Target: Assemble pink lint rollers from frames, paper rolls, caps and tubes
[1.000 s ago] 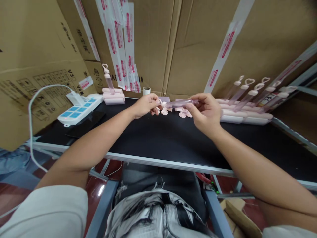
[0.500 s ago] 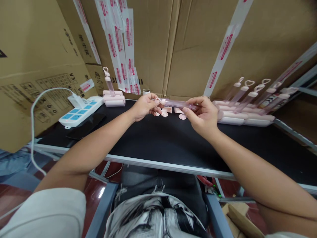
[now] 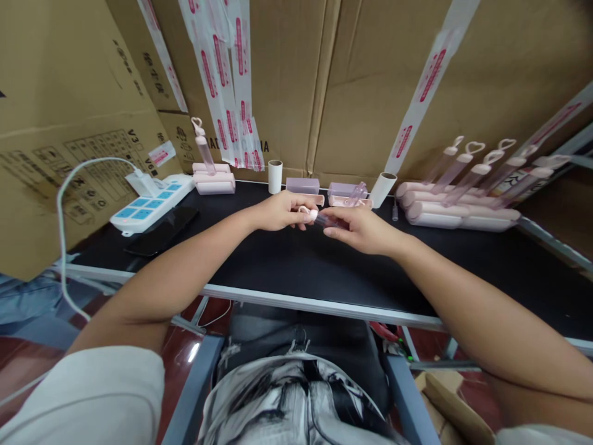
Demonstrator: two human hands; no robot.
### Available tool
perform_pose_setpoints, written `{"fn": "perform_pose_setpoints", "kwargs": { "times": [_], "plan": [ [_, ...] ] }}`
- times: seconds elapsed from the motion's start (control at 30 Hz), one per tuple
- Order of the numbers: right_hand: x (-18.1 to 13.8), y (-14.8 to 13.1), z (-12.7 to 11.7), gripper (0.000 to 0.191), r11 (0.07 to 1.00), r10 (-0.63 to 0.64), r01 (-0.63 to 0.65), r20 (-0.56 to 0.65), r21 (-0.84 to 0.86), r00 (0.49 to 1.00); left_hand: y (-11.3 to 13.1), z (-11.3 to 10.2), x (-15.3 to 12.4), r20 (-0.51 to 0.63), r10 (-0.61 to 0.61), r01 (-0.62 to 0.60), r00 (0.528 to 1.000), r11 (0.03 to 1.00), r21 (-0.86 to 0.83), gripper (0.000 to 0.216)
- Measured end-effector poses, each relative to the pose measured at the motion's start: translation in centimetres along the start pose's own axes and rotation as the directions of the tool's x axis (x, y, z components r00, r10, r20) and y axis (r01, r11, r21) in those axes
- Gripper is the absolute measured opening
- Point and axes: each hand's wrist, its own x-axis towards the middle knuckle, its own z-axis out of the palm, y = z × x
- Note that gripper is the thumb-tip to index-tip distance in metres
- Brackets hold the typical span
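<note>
My left hand (image 3: 281, 211) and my right hand (image 3: 360, 228) meet low over the black table (image 3: 287, 266), both closed on one clear pink tube (image 3: 324, 219). The left fingers pinch its pale pink cap end (image 3: 311, 214). The right hand covers most of the tube's body. Just behind the hands lie small pink boxes (image 3: 303, 185) and more pink parts (image 3: 349, 196).
A row of capped pink tubes with heart-shaped tops (image 3: 477, 170) leans on pink holders at the back right. One more tube (image 3: 202, 148) stands on a holder at the back left. A white power strip (image 3: 151, 204), a black phone (image 3: 162, 230), two cardboard tape cores (image 3: 275, 176) and taped cartons behind.
Both hands have come down and nearer to me with the tube, from held up level to low over the table. The right hand now hides most of the tube.
</note>
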Motion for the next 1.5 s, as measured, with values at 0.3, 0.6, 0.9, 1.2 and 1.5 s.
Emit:
{"fn": "perform_pose_setpoints", "kwargs": {
  "times": [0.3, 0.6, 0.9, 1.2, 1.5],
  "plan": [
    [0.1, -0.1, 0.2, 0.031, 0.992, -0.018, 0.007, -0.082, -0.127, 0.996, 0.6, 0.6, 0.0, 0.054, 0.159, -0.167, 0.986, 0.900, 0.403, 0.025],
    [0.0, -0.4, 0.6, 0.029, 0.978, -0.065, 0.042, -0.106, -0.206, 0.992, 1.1, 0.2, -0.3, 0.119, 0.136, -0.171, 0.984, 0.916, 0.362, 0.025],
    [-0.3, -0.1, 1.2, 0.035, 0.967, -0.104, 0.068, -0.137, -0.244, 0.985, 0.9, 0.7, -0.3, 0.098, 0.210, -0.231, 0.973, 0.900, 0.370, 0.035],
    [-0.3, -0.8, 1.3, 0.035, 0.970, -0.116, 0.095, -0.084, -0.226, 0.990, 1.5, 0.4, -0.6, 0.125, 0.194, -0.230, 0.973, 0.861, 0.454, 0.024],
    [0.5, 0.0, 2.9, 0.028, 0.996, 0.026, -0.024, -0.022, 0.083, 0.999, 0.4, 0.4, -0.2, 0.215, 0.060, -0.149, 0.975, 0.891, 0.428, 0.028]
  ]
}}
